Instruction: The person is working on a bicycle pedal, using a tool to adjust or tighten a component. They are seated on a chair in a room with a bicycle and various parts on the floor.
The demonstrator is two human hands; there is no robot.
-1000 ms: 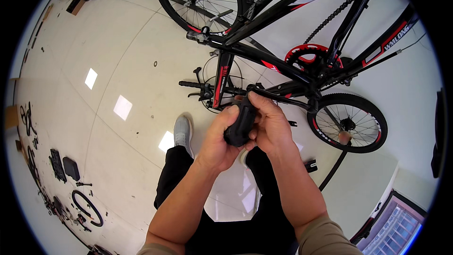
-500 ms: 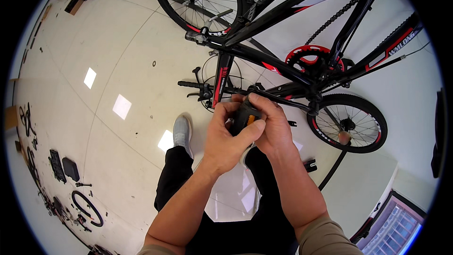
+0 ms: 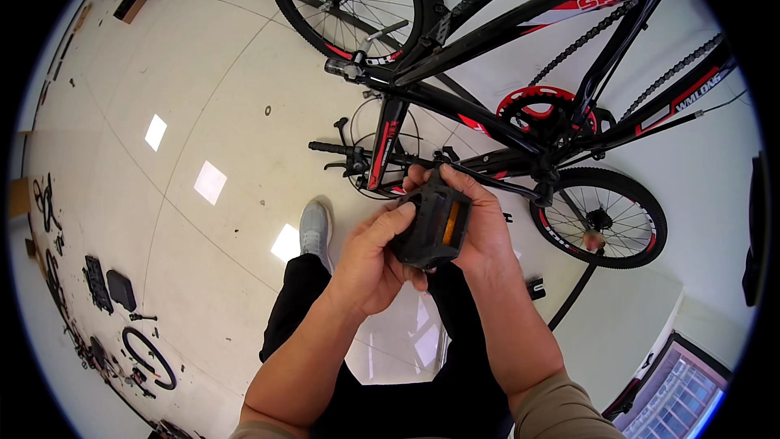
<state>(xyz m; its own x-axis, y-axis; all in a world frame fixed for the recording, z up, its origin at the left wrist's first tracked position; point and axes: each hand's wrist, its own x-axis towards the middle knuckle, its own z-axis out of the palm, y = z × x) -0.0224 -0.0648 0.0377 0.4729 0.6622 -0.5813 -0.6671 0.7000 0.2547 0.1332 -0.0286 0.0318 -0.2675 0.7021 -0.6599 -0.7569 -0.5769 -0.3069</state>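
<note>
Between both hands I hold a black bicycle pedal [image 3: 424, 228] with an orange reflector along one side. My left hand [image 3: 370, 256] is closed on its left side, the thumb pressed on its top edge and fingertips underneath. My right hand [image 3: 481, 223] is closed round the right and far side, its fingertips near the pedal's upper end. Just beyond the pedal is a black bicycle frame [image 3: 463, 106] with red and white markings. Its red-and-black chainring [image 3: 532, 106] lies to the upper right of my hands.
One wheel [image 3: 349, 4] stands at the far side, another wheel [image 3: 601, 215] at the right. A handlebar grip [image 3: 325, 146] is left of the frame. Loose parts, a black case [image 3: 97, 284] and a curved black ring [image 3: 150, 358] lie along the left wall. My shoe [image 3: 314, 232] is below.
The pedal has been turned so its broad face and orange reflector now show more. My left thumb has shifted from across the pedal to its upper left edge.
</note>
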